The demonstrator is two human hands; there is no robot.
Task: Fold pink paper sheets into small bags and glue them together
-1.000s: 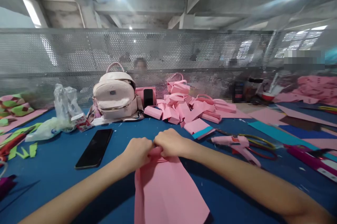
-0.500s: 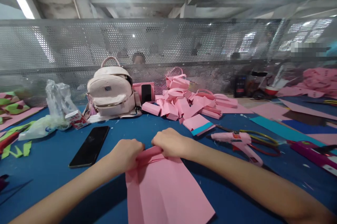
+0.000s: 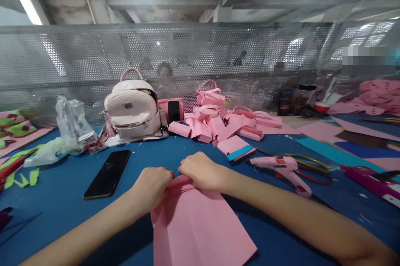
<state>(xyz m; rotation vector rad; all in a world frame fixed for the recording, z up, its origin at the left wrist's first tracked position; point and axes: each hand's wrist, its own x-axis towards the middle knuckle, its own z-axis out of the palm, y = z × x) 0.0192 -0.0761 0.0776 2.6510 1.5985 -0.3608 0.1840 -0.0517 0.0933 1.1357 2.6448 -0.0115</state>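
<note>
A pink sheet (image 3: 203,228), like felt or foam paper, hangs toward me with lengthwise creases and a folded far edge. My left hand (image 3: 154,185) is closed on the left end of that folded edge, knuckles up. My right hand (image 3: 201,170) grips the same fold at its right side, only a small gap from the left. The fingertips of both hands are tucked under and hidden. Just beyond them lies a pink folded piece with a blue band (image 3: 236,148). To the left a black phone (image 3: 108,174) rests on the blue table (image 3: 62,212).
Right of my hands lie a pink glue gun (image 3: 284,168), scissors (image 3: 312,164) and a purple tool (image 3: 368,182). Behind are a heap of pink pieces (image 3: 215,122), a white backpack (image 3: 131,105) and a plastic bag (image 3: 70,128). A perforated metal screen (image 3: 200,49) closes the back.
Both hands keep their grip on the fold and have drawn slightly closer together. The pink sheet has shifted a little to the right.
</note>
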